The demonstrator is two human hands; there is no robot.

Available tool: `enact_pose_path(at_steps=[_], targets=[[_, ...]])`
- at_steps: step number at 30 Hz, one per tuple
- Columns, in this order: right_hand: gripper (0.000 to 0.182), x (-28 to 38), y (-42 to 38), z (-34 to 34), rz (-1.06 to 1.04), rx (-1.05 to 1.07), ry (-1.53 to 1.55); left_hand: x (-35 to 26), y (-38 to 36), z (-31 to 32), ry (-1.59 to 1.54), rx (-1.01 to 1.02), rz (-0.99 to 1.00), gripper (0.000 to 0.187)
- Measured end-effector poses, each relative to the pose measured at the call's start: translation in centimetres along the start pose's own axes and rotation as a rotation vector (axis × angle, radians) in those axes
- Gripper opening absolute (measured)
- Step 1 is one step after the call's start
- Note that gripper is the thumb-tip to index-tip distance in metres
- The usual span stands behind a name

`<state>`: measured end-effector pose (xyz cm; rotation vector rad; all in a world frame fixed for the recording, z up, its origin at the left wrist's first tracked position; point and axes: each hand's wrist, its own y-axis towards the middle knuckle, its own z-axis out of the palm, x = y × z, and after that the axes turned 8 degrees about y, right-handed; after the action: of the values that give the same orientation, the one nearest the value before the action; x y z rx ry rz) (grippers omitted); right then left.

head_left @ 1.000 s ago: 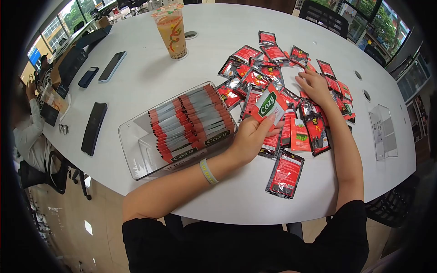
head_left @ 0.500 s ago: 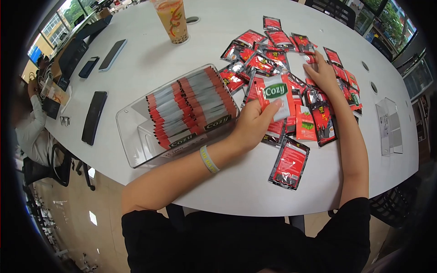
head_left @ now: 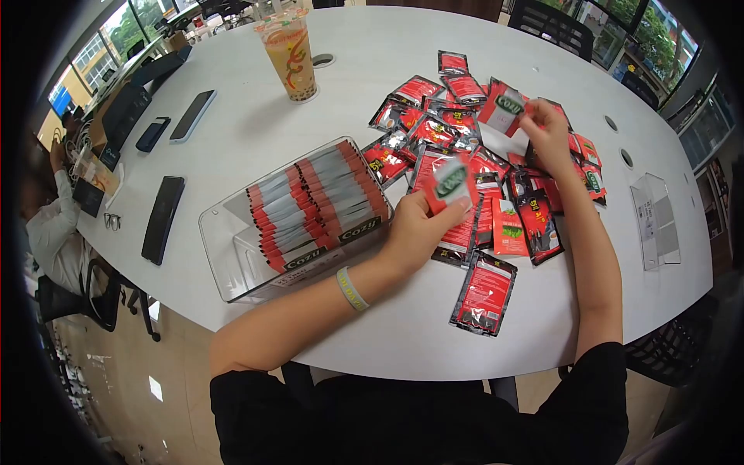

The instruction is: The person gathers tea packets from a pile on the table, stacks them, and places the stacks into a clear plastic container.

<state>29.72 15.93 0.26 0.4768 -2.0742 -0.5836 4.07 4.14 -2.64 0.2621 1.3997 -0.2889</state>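
My left hand [head_left: 419, 230] pinches a red and white Cozy sachet [head_left: 450, 184], slightly blurred, over the near side of a spread of red and black sachets [head_left: 435, 132]. Between the fingers of my right hand [head_left: 547, 136], a second Cozy sachet [head_left: 503, 108] is raised above the pile's far right part. To the left of my left hand, a clear plastic box [head_left: 232, 267] holds two rows of upright Cozy sachets [head_left: 325, 194]. One red and black sachet [head_left: 484, 294] lies apart, close to the table's front edge.
A drink cup [head_left: 291, 62] stands beyond the box. Phones [head_left: 163, 219] [head_left: 193, 115] and a small dark case [head_left: 153, 134] lie on the left. An empty clear holder [head_left: 655, 221] sits at the right. Another person [head_left: 58, 225] sits at the far left.
My right hand has lifted a Cozy sachet out of the pile. My left hand still holds its sachet, now tilted and slightly lower. The view has shifted a little.
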Motion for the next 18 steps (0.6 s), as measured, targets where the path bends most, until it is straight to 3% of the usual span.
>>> enact_pose_path(at_steps=[2,3,5,8,9,11,13,14,18], targets=[[0.014,2.0,0.8,-0.7,0.228,0.106,0.536,-0.4,-0.1,0.3,-0.08,0.005,0.006,0.021],[0.014,2.9,0.9,-1.0,0.234,0.112,0.536,-0.5,-0.1,0.3,-0.158,0.008,0.012,0.022],[0.014,3.9,0.6,-1.2,0.35,0.345,0.788,-0.5,0.0,0.1,-0.194,0.013,0.0,0.024],[0.013,5.2,0.0,-0.7,0.418,0.772,0.701,-1.1,0.0,0.1,-0.324,0.048,-0.009,0.028],[0.011,8.5,-0.4,0.2,0.484,0.763,0.634,-1.3,0.1,0.1,-0.419,0.071,-0.013,0.03],[0.013,8.2,-0.5,1.6,0.451,0.824,0.533,-1.3,0.2,0.2,-0.449,0.088,-0.047,0.029],[0.015,8.6,-0.8,2.7,0.437,0.846,0.494,-1.2,0.0,0.4,-0.172,0.083,-0.022,0.034],[0.017,9.0,-0.9,2.8,0.44,0.829,0.537,-0.7,0.0,0.3,-0.115,0.091,0.045,0.028],[0.013,6.9,-0.6,2.4,0.366,0.758,0.502,-0.8,-0.3,0.2,-0.06,0.058,0.007,0.028]])
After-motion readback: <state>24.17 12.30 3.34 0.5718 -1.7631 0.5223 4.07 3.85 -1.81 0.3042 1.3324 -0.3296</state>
